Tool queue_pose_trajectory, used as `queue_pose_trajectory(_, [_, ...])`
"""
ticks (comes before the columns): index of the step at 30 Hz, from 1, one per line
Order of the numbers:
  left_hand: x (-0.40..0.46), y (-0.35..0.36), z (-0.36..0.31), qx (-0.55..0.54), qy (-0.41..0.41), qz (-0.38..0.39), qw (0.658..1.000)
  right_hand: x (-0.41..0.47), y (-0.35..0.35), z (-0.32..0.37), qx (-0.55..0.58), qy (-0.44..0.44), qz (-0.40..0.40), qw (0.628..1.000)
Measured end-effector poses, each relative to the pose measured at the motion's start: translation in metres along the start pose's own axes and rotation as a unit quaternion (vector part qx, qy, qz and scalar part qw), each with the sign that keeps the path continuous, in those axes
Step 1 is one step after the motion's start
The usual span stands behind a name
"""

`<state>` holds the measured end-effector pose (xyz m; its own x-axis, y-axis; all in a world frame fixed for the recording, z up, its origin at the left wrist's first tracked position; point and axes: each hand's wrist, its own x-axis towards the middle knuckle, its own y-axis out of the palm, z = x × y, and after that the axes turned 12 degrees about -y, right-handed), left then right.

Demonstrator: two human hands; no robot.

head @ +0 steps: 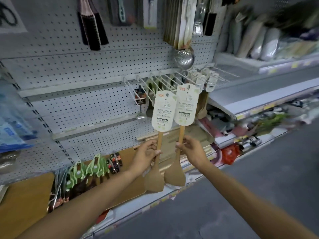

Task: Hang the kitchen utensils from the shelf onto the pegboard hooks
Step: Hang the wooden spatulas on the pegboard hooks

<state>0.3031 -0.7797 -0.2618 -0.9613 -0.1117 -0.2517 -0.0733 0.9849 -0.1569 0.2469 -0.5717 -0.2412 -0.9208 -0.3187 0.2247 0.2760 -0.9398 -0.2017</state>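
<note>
Here, two wooden spatulas stand upright in front of the grey pegboard (72, 69), one pinched in each hand.

From the head camera: the left hand (146, 156) has its fingers curled round the thin handle of the left wooden spatula with a white card label (159, 128), and the right hand (189, 148) pinches the handle of the right wooden spatula with a white card label (181, 125), fingers clamped on it. Each spatula's long axis runs nearly vertical: the card-wrapped handle end points up above the fingers, the broad flat blade hangs below them. The two handles sit just beside each other, cards overlapping. Above the fingers the card tops are near the row of white wire hooks (160, 80), where similar carded utensils (205, 80) hang to the right. Below the left fingers, the wooden shelf board (22, 200) carries green-carded utensils (82, 171).
</note>
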Motion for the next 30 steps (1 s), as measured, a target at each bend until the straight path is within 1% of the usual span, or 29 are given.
queue_pose_trajectory(6, [0.045, 0.087, -0.031, 0.006, 0.020, -0.009, 1.000, 0.033, -0.102, -0.026, -0.019, 0.000, -0.009, 1.000])
queue_pose_trajectory(11, [0.077, 0.144, -0.047, 0.011, 0.031, -0.015, 0.999, 0.055, -0.159, -0.047, -0.006, 0.006, -0.009, 1.000])
queue_pose_trajectory(19, [0.136, 0.191, -0.069, -0.003, 0.028, 0.008, 1.000, 0.099, -0.209, -0.090, 0.022, 0.024, -0.021, 0.999])
queue_pose_trajectory(22, [0.168, 0.202, -0.071, -0.010, 0.027, 0.026, 0.999, 0.115, -0.223, -0.105, 0.027, 0.014, -0.025, 0.999])
queue_pose_trajectory(27, [0.216, 0.219, -0.082, -0.008, 0.027, 0.043, 0.999, 0.141, -0.245, -0.122, 0.026, 0.013, -0.052, 0.998])
queue_pose_trajectory(30, [0.234, 0.229, -0.089, 0.000, 0.030, 0.059, 0.998, 0.154, -0.262, -0.133, 0.018, 0.032, -0.066, 0.997])
